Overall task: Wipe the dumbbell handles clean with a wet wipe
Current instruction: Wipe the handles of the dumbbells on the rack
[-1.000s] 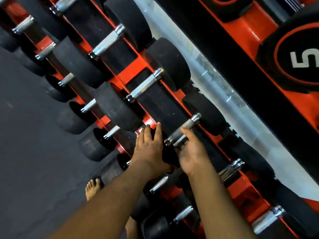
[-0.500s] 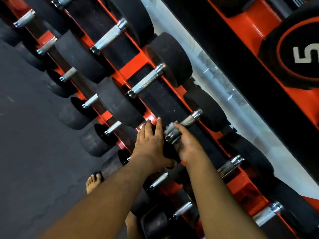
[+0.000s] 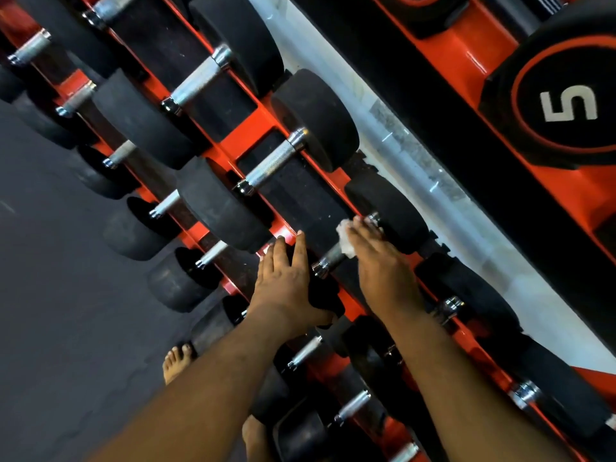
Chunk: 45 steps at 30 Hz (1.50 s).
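Dumbbell handle under wipe, upper rack tier.

You see the dumbbell handle, knurled chrome, slanting between two black round heads, the far head up right, the near head mostly hidden. The wet wipe, white and crumpled, sits bunched on the handle's upper half; only the lower stretch and its shiny collar show. Neighbouring handle lies parallel, bare.
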Each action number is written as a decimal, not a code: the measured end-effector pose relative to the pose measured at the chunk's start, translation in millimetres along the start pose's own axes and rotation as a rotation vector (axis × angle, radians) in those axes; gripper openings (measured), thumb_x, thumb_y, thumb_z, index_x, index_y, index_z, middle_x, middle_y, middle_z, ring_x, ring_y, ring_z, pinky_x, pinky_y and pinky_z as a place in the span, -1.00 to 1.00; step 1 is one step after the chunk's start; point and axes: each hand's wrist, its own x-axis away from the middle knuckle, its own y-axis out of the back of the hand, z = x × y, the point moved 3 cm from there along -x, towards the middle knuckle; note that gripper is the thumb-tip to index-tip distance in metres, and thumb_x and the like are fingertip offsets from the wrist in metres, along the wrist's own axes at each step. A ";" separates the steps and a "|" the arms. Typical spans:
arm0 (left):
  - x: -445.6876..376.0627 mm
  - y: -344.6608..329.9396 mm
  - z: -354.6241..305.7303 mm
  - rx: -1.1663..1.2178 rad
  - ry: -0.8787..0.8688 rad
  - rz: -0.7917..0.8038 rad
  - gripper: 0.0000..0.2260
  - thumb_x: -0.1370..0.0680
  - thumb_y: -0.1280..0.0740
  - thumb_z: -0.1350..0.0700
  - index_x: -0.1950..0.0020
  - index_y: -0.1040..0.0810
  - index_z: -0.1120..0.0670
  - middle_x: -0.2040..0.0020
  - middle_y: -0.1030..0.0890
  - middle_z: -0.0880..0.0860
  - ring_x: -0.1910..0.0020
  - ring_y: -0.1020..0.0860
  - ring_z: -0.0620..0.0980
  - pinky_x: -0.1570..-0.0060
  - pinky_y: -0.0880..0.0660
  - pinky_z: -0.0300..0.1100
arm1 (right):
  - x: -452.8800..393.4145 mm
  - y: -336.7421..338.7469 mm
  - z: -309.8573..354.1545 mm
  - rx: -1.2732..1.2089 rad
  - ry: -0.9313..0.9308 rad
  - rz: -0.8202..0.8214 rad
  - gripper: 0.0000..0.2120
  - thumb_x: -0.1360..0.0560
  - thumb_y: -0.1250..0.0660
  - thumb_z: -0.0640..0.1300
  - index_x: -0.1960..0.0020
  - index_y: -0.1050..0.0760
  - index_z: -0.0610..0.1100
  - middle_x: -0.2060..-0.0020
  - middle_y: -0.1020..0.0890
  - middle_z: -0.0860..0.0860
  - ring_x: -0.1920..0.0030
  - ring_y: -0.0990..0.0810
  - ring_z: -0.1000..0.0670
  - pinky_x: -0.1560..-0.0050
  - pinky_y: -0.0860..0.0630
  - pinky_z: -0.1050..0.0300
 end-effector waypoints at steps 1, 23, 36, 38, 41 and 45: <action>0.2 -0.6 0.3 0.001 -0.002 -0.003 0.36 -0.24 -0.62 -0.26 -0.62 0.38 -0.05 -0.65 0.22 0.21 -0.63 0.23 0.19 -0.60 0.17 0.06 | -1.2 -9.7 -3.0 0.120 0.049 0.066 -0.45 -0.51 -0.23 -0.41 -0.49 -0.41 -0.20 -0.48 -0.42 -0.15 -0.52 -0.32 -0.16 -0.49 -0.30 -0.06; 3.1 3.8 -2.3 0.020 0.021 0.001 0.34 -0.22 -0.63 -0.23 -0.64 0.32 -0.08 -0.66 0.20 0.15 -0.64 0.20 0.15 -0.61 0.12 0.04 | 8.2 -35.6 13.8 0.455 0.323 0.358 -0.46 -0.52 -0.03 -0.07 -0.45 -0.45 -0.12 -0.43 -0.48 -0.09 -0.54 -0.29 -0.17 -0.54 -0.01 -0.21; 4.8 5.1 -3.1 0.020 0.008 0.005 0.32 -0.25 -0.63 -0.21 -0.63 0.33 -0.11 -0.66 0.19 0.14 -0.64 0.18 0.14 -0.61 0.06 0.07 | 7.4 -14.7 -15.1 0.513 0.393 0.349 -0.45 -0.60 -0.02 -0.14 -0.60 -0.21 -0.07 -0.58 -0.24 -0.10 -0.60 -0.13 -0.17 -0.58 -0.03 -0.19; 5.0 5.2 -3.0 0.017 0.006 0.007 0.32 -0.26 -0.63 -0.21 -0.63 0.33 -0.12 -0.66 0.19 0.13 -0.64 0.19 0.14 -0.61 0.05 0.07 | 0.5 -12.4 -17.1 0.479 0.189 0.271 -0.47 -0.64 -0.15 -0.12 -0.60 -0.20 -0.07 -0.59 -0.21 -0.11 -0.61 -0.08 -0.16 -0.59 -0.03 -0.13; 5.3 5.4 -3.3 0.029 0.010 0.009 0.32 -0.25 -0.64 -0.22 -0.63 0.32 -0.12 -0.66 0.19 0.13 -0.64 0.19 0.15 -0.61 0.06 0.09 | 8.9 -29.5 4.3 0.479 0.217 0.270 -0.43 -0.53 -0.12 -0.16 -0.55 -0.31 -0.08 -0.55 -0.30 -0.13 -0.59 -0.15 -0.19 -0.57 0.02 -0.15; 5.3 5.0 -3.0 0.012 0.005 0.008 0.32 -0.25 -0.63 -0.23 -0.63 0.32 -0.12 -0.66 0.19 0.14 -0.64 0.19 0.14 -0.61 0.06 0.10 | 9.0 -24.2 2.9 0.556 0.305 0.317 -0.41 -0.53 0.01 -0.15 -0.56 -0.29 -0.12 -0.54 -0.33 -0.13 -0.57 -0.21 -0.18 -0.57 -0.03 -0.19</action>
